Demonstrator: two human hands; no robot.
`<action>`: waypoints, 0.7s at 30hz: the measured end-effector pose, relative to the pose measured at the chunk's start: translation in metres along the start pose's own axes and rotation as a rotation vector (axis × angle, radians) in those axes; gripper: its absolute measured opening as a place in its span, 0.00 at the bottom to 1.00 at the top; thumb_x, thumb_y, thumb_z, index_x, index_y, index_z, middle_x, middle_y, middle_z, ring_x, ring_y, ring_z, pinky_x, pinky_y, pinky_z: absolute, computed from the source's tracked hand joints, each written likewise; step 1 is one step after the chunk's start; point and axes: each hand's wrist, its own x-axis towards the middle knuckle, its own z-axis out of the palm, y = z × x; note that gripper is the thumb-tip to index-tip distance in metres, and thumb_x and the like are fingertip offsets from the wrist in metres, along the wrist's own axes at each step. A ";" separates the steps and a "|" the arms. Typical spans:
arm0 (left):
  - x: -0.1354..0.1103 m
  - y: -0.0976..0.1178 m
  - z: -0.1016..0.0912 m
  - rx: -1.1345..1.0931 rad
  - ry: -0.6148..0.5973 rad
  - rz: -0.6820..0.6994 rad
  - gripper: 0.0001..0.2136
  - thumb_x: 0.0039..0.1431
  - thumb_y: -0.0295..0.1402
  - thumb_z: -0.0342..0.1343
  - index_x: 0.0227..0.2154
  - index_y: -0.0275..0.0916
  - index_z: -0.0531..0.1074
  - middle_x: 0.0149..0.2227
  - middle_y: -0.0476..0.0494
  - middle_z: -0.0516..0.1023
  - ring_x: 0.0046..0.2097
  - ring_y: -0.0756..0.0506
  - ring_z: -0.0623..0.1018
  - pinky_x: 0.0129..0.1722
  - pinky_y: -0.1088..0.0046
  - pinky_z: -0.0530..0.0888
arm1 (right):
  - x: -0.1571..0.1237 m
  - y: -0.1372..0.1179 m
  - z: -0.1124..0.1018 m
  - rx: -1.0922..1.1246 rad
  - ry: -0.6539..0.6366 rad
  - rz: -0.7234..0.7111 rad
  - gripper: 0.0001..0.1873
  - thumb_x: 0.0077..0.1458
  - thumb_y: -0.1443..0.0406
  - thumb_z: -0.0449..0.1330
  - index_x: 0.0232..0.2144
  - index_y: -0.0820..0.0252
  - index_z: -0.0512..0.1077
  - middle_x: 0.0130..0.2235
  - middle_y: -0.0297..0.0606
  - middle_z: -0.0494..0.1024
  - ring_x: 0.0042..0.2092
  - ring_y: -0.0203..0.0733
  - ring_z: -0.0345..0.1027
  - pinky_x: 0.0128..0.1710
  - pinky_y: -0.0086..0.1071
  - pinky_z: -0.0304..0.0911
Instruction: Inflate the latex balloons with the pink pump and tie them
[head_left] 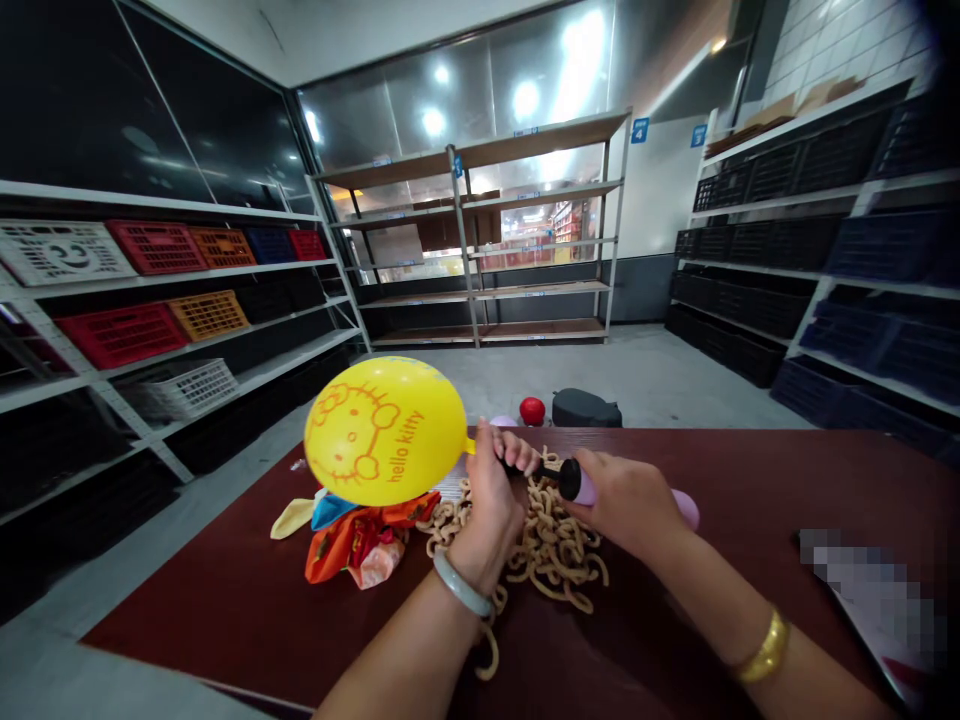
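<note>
A yellow inflated balloon [386,432] with a printed cat face and "hello kitty" lettering points to the left above the table. My left hand [501,480] is closed around its neck and the black nozzle end of a hand balloon pump [587,489]. My right hand [634,500] grips the purple pump body, whose rounded end sticks out past the palm. Under both hands lies a heap of beige, curly rope-like strands [559,550]. Flat balloons [337,540] in orange, blue, red and pale yellow lie left of the heap, partly below the inflated one.
The dark red table [247,610] spans the foreground. A flat object with a blurred surface [870,600] lies at its right. Beyond the far edge are a red ball-like thing [532,410] and a dark grey case [586,407]. Shelves with crates [154,246] line the room.
</note>
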 end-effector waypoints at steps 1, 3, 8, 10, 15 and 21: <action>-0.004 -0.007 0.001 0.009 0.005 -0.015 0.20 0.60 0.41 0.54 0.19 0.39 0.54 0.15 0.55 0.53 0.17 0.53 0.58 0.18 0.75 0.56 | -0.001 -0.003 0.000 0.009 0.000 0.000 0.19 0.52 0.49 0.58 0.39 0.56 0.65 0.36 0.38 0.77 0.36 0.46 0.72 0.30 0.34 0.53; -0.010 -0.018 0.004 0.027 0.016 -0.028 0.21 0.60 0.43 0.53 0.18 0.39 0.54 0.15 0.54 0.53 0.17 0.53 0.58 0.18 0.75 0.56 | -0.002 -0.009 0.001 0.021 -0.002 0.004 0.18 0.52 0.50 0.59 0.38 0.56 0.65 0.35 0.38 0.77 0.35 0.46 0.72 0.29 0.34 0.52; -0.014 -0.021 0.005 0.065 0.039 -0.023 0.21 0.60 0.44 0.53 0.18 0.38 0.55 0.15 0.54 0.53 0.17 0.53 0.59 0.19 0.75 0.57 | -0.002 -0.013 0.005 0.040 -0.009 0.006 0.20 0.51 0.49 0.59 0.40 0.55 0.65 0.36 0.38 0.77 0.35 0.46 0.72 0.29 0.33 0.52; -0.011 -0.017 0.003 0.068 0.031 -0.034 0.21 0.60 0.45 0.53 0.19 0.39 0.55 0.15 0.54 0.53 0.17 0.52 0.59 0.19 0.74 0.58 | -0.001 -0.011 0.005 0.052 -0.010 0.002 0.20 0.52 0.48 0.57 0.40 0.55 0.66 0.36 0.38 0.77 0.35 0.46 0.73 0.29 0.33 0.51; 0.011 0.018 -0.009 0.040 0.036 0.021 0.22 0.59 0.44 0.55 0.19 0.39 0.53 0.14 0.55 0.52 0.16 0.53 0.57 0.17 0.75 0.55 | 0.004 0.005 0.009 0.050 -0.038 -0.018 0.23 0.53 0.44 0.54 0.39 0.55 0.67 0.37 0.37 0.78 0.37 0.47 0.73 0.30 0.34 0.54; 0.032 0.064 -0.019 0.029 0.049 0.111 0.22 0.59 0.42 0.54 0.18 0.39 0.49 0.12 0.56 0.49 0.14 0.53 0.55 0.16 0.76 0.51 | 0.007 0.027 0.011 0.035 -0.051 -0.010 0.23 0.53 0.45 0.53 0.39 0.55 0.67 0.39 0.38 0.78 0.38 0.48 0.73 0.31 0.35 0.56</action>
